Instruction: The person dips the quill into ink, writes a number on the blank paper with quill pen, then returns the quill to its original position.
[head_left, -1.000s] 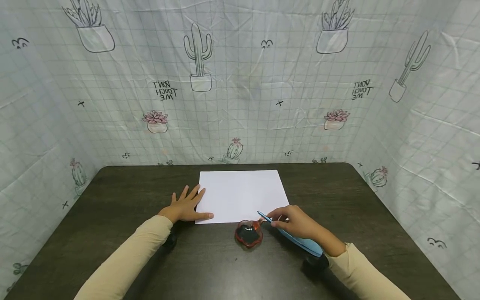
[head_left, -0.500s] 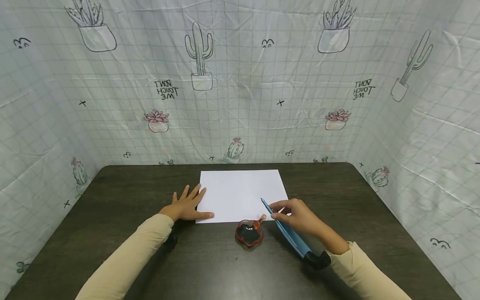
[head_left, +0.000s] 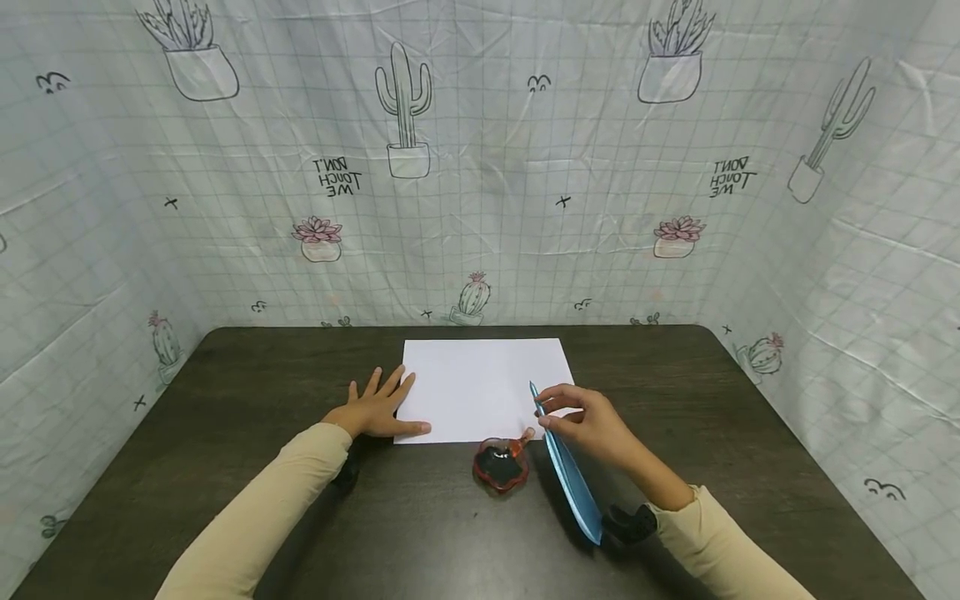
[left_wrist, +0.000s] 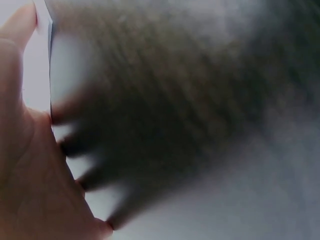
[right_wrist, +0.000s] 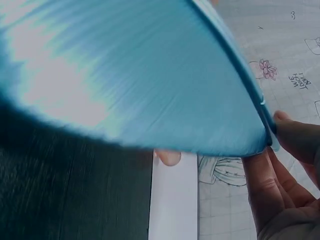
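In the head view, my left hand (head_left: 375,412) lies with fingers spread on the left edge of a white sheet of paper (head_left: 480,387). Thumb and fingertips touch the sheet. My right hand (head_left: 596,425) pinches a blue feather quill pen (head_left: 570,483) near its pointed end, over the paper's right side. The feather slants back toward the person and fills much of the right wrist view (right_wrist: 150,80). Whether the tip touches the paper I cannot tell. Just below the paper's front edge sits a small reddish translucent dish (head_left: 501,465) holding dark liquid, its stubby handle pointing at the quill.
Everything stands on a dark wooden table (head_left: 247,400). A pale curtain (head_left: 480,167) printed with cacti and grid lines hangs behind and at both sides. Dark bands (head_left: 633,523) are on the wrists.
The right hand has moved up and slightly away from the dish, turning the quill more upright; its feather end swung left and toward the person. The left hand has stayed on the paper.
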